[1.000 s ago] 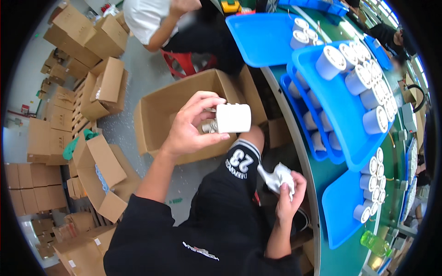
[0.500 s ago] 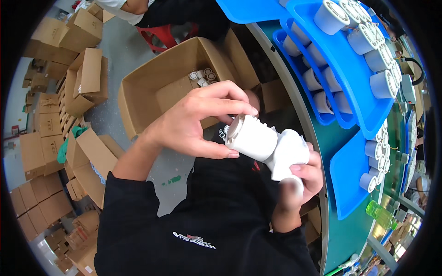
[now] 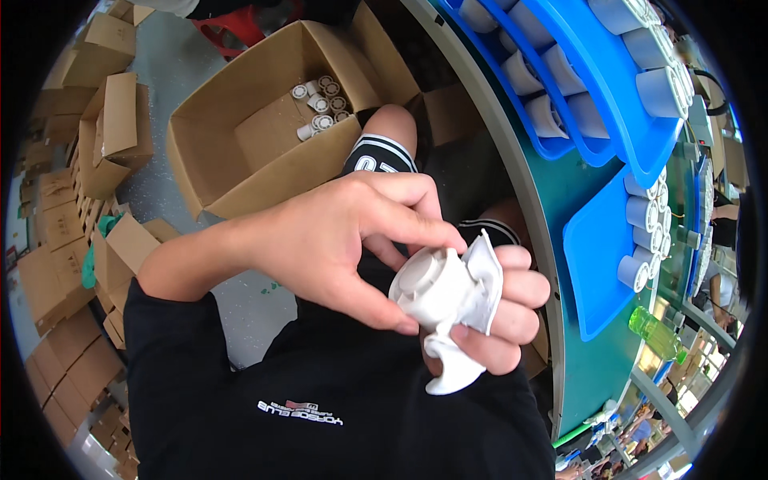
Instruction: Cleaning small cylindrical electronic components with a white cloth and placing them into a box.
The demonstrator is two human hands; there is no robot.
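Note:
Close in front of my chest, my left hand (image 3: pixel 336 240) pinches a white plastic cylinder part (image 3: pixel 432 288) between thumb and fingers. My right hand (image 3: pixel 500 312) wraps around the same part from below, with a crumpled white cloth (image 3: pixel 468 340) pressed against it; a tail of the cloth hangs down under my fingers. Both hands touch each other over my lap, above black shorts and a black shirt.
An open cardboard box (image 3: pixel 240 152) with several white cylinder parts (image 3: pixel 318 104) stands on the floor at my left knee. Blue trays (image 3: pixel 596 240) holding white cylinders lie on the green curved bench (image 3: pixel 552 200) to my right. Stacked cartons (image 3: pixel 64 240) line the left. A green bottle (image 3: pixel 656 332) lies far right.
My left hand brought the white part down from above the box to my right hand. Both hands now hold it together with the cloth, closer to my chest.

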